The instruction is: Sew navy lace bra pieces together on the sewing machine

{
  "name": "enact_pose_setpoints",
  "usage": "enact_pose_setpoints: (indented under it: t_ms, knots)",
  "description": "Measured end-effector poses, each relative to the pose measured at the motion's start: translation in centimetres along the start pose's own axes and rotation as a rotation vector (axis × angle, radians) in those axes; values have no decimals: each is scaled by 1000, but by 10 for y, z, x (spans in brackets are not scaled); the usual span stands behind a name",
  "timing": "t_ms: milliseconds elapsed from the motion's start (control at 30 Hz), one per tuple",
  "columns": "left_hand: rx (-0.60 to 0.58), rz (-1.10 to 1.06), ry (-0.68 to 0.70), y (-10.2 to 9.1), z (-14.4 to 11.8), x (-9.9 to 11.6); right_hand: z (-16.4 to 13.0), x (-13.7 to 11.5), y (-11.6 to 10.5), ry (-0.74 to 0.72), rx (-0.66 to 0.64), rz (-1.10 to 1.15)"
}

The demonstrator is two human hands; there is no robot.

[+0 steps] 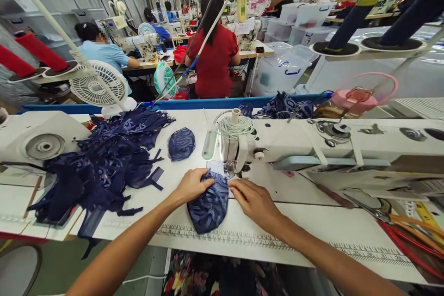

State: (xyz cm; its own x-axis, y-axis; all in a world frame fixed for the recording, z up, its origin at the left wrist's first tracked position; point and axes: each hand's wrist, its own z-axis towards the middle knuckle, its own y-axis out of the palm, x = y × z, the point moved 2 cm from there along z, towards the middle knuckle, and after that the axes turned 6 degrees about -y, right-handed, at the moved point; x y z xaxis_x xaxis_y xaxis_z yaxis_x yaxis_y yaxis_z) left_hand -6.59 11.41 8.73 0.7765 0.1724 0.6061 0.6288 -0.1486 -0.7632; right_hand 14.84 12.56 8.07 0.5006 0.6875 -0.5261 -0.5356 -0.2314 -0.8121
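Rows of workers at sewing stations filled the factory hall behind the white table [277,236]. A navy lace piece [209,203] lay on the table just before the sewing machine [312,145] needle. The left hand [192,185] pressed flat on its left edge; the right hand [255,201] held its right edge, fingers together. A navy fabric pile [107,162] lay left.
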Motion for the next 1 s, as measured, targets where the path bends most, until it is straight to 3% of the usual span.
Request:
enact_pose_setpoints:
  t_ms: [167,400,467,600,800,867,900,933,1000]
  knots:
    - [-53,-15,-10,-1,10,3,3,4,16,-169,80,-343]
    - [-93,-181,-67,-14,3,-15,-1,5,20,-230,155,-429]
    - [-39,-244,-112,-17,-7,-23,0,6,18,-274,195,-403]
    - [193,-369,-233,-14,-34,-40,-1,1,11,-394,269,-240]
    - [390,-440,-321,-1,-76,-50,0,-29,12,-605,29,-81]
    - [562,-257,-225,-4,-87,-41,6,-32,18,-602,-38,-96]
    - [606,-127,-111,-6,-92,-35,11,-32,22,-585,-66,-90]
    - [586,-5,40,-7,-95,-28,15,-30,25,-568,-88,-71]
    - [376,163,344,-3,-98,-19,24,-25,29,-545,-119,-11]
